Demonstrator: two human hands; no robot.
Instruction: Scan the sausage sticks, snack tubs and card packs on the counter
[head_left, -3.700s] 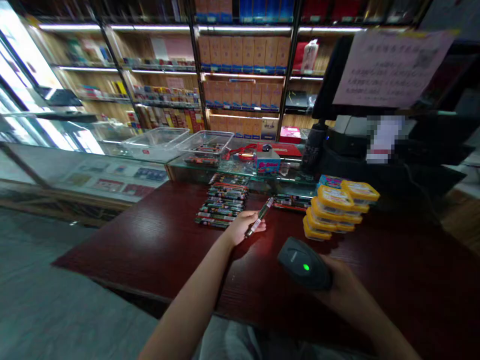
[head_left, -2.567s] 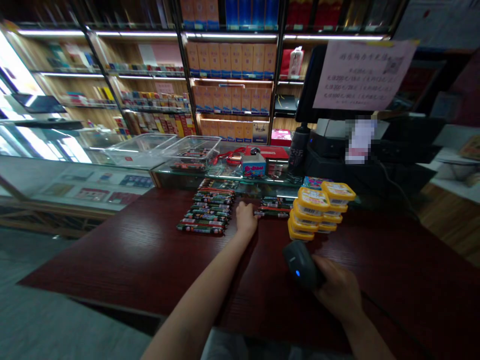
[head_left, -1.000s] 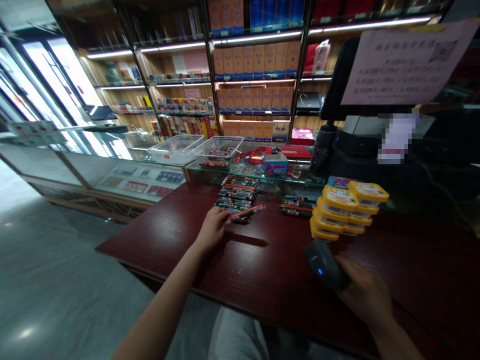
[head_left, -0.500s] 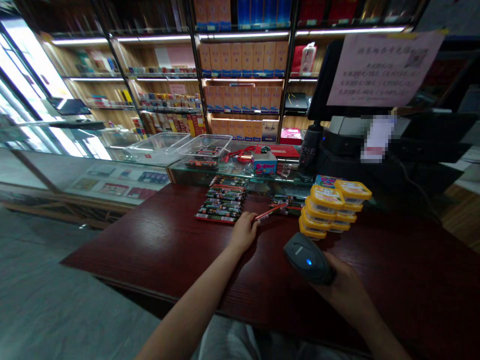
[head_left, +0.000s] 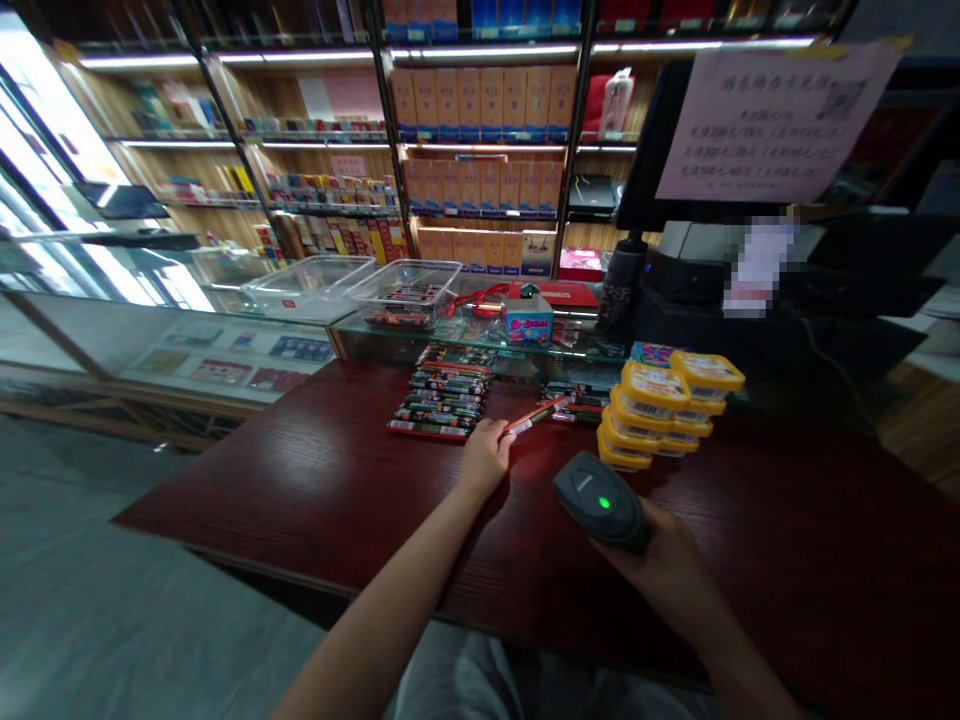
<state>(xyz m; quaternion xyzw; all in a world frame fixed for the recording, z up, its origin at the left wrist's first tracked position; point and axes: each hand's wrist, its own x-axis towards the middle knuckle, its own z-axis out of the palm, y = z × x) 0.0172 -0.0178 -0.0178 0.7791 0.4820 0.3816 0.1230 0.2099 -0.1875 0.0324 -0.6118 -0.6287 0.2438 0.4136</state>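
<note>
My left hand (head_left: pixel 486 458) is closed on one end of a thin stick-shaped snack packet (head_left: pixel 538 414), red and dark with a pale label. Its far end points up and right, towards a small pile of similar packets (head_left: pixel 574 400). Just left of that hand lies a larger stack of packets (head_left: pixel 442 398) in rows. In my right hand (head_left: pixel 664 555) is a dark barcode scanner (head_left: pixel 600 500), its green light on and its head aimed towards the held packet. The handle is mostly hidden by my fingers.
Yellow-lidded tubs (head_left: pixel 652 390) stand stacked on the brown desk (head_left: pixel 315 460), right of the packets. Behind are clear plastic bins (head_left: pixel 409 285), a small blue-pink box (head_left: pixel 528 322) on a glass shelf, and a monitor (head_left: pixel 637 150) with a paper sign.
The scanner's light has turned from blue to green. My right hand has shifted slightly up and left with the scanner. The left hand keeps hold of the packet.
</note>
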